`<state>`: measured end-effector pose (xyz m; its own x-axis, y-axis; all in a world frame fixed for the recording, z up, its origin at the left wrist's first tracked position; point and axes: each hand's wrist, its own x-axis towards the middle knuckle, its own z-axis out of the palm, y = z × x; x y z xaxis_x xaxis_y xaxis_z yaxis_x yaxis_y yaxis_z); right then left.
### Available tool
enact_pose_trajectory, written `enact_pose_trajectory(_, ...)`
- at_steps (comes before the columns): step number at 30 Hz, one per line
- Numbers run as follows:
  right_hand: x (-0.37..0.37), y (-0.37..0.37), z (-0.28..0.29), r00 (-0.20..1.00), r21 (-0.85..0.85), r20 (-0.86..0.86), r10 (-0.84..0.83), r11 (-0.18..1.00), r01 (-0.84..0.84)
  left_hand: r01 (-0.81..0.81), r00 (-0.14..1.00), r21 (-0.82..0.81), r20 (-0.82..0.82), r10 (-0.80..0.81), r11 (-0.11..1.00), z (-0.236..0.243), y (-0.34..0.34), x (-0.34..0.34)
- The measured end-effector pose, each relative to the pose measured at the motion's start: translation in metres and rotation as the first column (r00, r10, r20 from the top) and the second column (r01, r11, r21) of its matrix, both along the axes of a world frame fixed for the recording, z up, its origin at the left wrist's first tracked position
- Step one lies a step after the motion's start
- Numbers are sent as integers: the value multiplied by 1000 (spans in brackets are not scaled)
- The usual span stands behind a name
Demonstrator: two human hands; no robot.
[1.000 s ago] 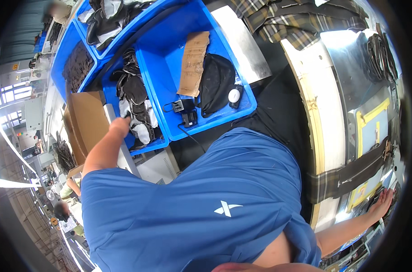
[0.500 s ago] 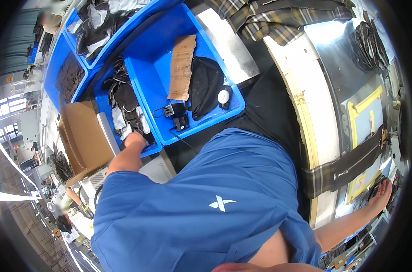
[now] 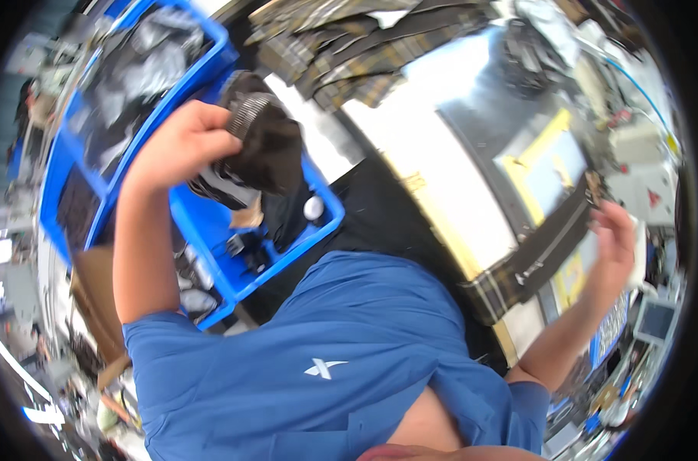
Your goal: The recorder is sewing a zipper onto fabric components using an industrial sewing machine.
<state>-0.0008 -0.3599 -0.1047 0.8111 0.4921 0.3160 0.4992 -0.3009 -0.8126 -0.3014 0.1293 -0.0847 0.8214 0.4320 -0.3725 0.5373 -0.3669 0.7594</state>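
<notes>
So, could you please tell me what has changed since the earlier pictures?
The left hand has lifted out of the narrow blue bin, gripping a dark bundle; the right hand has moved nearer the plaid-edged strip. The strip itself lies as before.

Left hand (image 3: 181, 146): up out of the narrow blue bin (image 3: 220, 311) and moved farther off, thumb and fingers now pinching a dark bundle.
Dark bundle (image 3: 270, 154): now hangs above the wide blue bin (image 3: 286, 262), blurred.
Cardboard piece (image 3: 247, 216): mostly hidden behind the bundle now, only its near end showing.
Right hand (image 3: 616, 240): shifted from the near side of the plaid-edged strip (image 3: 545, 246) to its right end, fingers more bent; contact cannot be told.
View: turned, so bins and tabletop (image 3: 410, 173) sit farther left.
</notes>
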Motion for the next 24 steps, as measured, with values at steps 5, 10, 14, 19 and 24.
enact_pose_trajectory(5,-50,81,0,895,-78,-227,383,909,-409,507,639,272,518,-569,818,-26,-92,98)
enact_pose_trajectory(10,-52,75,-14,687,303,-593,420,907,-292,728,496,-67,739,-456,683,-43,-154,149)
enact_pose_trajectory(14,-52,53,-27,556,543,-685,471,839,-41,774,509,-272,805,-307,572,-66,-174,175)
enact_pose_trajectory(19,-63,30,-43,417,644,-744,521,725,243,626,738,-684,675,-1,375,-112,-207,183)
enact_pose_trajectory(24,-38,-54,-11,674,590,-732,100,588,553,517,727,-474,682,-73,713,-133,-211,208)
